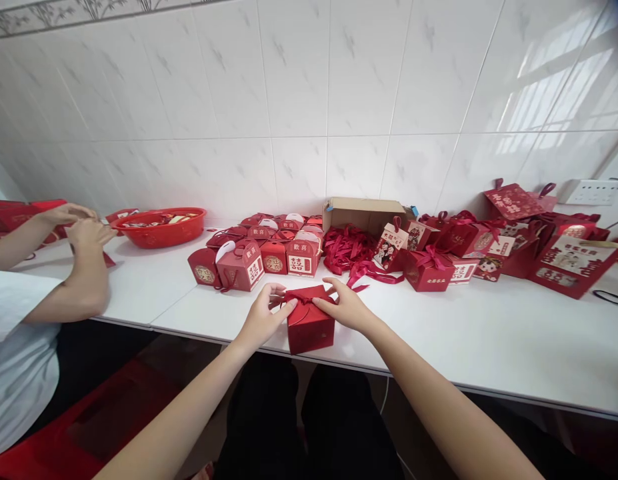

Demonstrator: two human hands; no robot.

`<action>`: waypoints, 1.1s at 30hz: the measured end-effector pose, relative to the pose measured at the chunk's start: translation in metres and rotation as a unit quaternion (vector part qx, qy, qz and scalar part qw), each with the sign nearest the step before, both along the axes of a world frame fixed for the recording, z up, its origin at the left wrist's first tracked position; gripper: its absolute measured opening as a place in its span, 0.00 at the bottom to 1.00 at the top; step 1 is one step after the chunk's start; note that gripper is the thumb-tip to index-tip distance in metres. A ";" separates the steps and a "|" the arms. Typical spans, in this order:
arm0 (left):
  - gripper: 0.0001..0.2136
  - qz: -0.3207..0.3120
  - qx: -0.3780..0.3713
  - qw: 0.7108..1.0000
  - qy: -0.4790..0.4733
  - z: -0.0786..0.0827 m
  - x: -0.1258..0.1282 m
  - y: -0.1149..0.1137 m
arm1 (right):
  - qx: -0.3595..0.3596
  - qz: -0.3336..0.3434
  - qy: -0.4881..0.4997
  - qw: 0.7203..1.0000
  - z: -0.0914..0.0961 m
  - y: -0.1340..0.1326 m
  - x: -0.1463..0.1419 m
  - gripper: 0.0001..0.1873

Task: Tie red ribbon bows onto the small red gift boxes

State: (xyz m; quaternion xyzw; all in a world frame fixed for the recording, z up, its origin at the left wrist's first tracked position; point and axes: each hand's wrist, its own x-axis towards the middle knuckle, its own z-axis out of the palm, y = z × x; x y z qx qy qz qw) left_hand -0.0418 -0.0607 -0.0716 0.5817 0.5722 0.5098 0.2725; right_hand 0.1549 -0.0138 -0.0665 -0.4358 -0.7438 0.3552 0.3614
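At the table's front edge, directly before me, stands a red gift box point(311, 332) with a dark red ribbon point(305, 298) across its top. My left hand point(265, 312) is at the box's left upper edge, its thumb on the ribbon and its fingers curled at the far side. From the right, my right hand point(349, 307) meets the ribbon in the same way, thumb pressed near the knot. Both hands look closed on the ribbon; the fingertips behind it are partly hidden.
Behind are several red candy boxes point(249, 267), a cardboard carton point(361, 213) with loose ribbons point(351, 247), and ribboned boxes point(429, 270). Gift bags point(571, 263) stand at right. A red basin point(161, 230) sits left, near another person's hands point(86, 227).
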 end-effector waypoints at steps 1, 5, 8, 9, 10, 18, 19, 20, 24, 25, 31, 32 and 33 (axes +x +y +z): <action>0.20 0.006 -0.003 1.000 0.005 0.000 -0.001 0.001 | -0.012 -0.011 -0.002 1.000 0.000 0.001 0.001 0.30; 0.19 -0.006 -0.074 0.997 0.014 0.005 -0.003 0.003 | -0.081 -0.029 -0.029 0.996 -0.001 0.007 0.004 0.31; 0.19 -0.052 -0.134 0.989 0.023 0.011 -0.005 0.003 | -0.127 0.015 -0.046 0.991 0.004 0.010 0.011 0.30; 0.20 -0.050 -0.135 0.989 0.029 0.013 -0.006 0.002 | -0.134 0.035 -0.043 0.989 0.006 0.011 0.014 0.30; 0.21 -0.035 -0.127 0.990 0.040 0.014 -0.007 0.001 | -0.135 0.052 -0.036 0.989 0.008 0.011 0.018 0.31; 0.24 0.081 -0.047 0.983 0.156 0.007 -0.013 -0.005 | -0.141 0.085 0.030 0.986 0.016 0.010 0.037 0.26; 0.23 0.076 -0.047 0.983 0.159 0.007 -0.014 -0.005 | -0.153 0.103 0.048 0.982 0.017 0.010 0.039 0.26; 0.22 0.073 -0.047 0.983 0.160 0.008 -0.014 -0.005 | -0.168 0.127 0.072 0.975 0.018 0.010 0.041 0.25; 0.21 0.097 0.031 0.977 0.189 0.018 -0.006 -0.008 | -0.251 0.200 0.184 0.929 0.028 0.007 0.045 0.19; 0.21 0.092 0.066 0.972 0.207 0.021 -0.001 -0.009 | -0.272 0.202 0.209 0.917 0.032 0.005 0.044 0.17; 0.20 0.075 0.169 0.926 0.330 0.032 0.048 -0.008 | -0.297 0.211 0.250 0.897 0.054 -0.006 0.036 0.14; 0.19 0.092 0.179 0.918 0.341 0.033 0.053 -0.007 | -0.292 0.207 0.243 0.902 0.056 -0.006 0.036 0.14; 0.18 0.111 0.187 0.912 0.348 0.034 0.056 -0.005 | -0.283 0.197 0.233 0.909 0.058 -0.006 0.038 0.13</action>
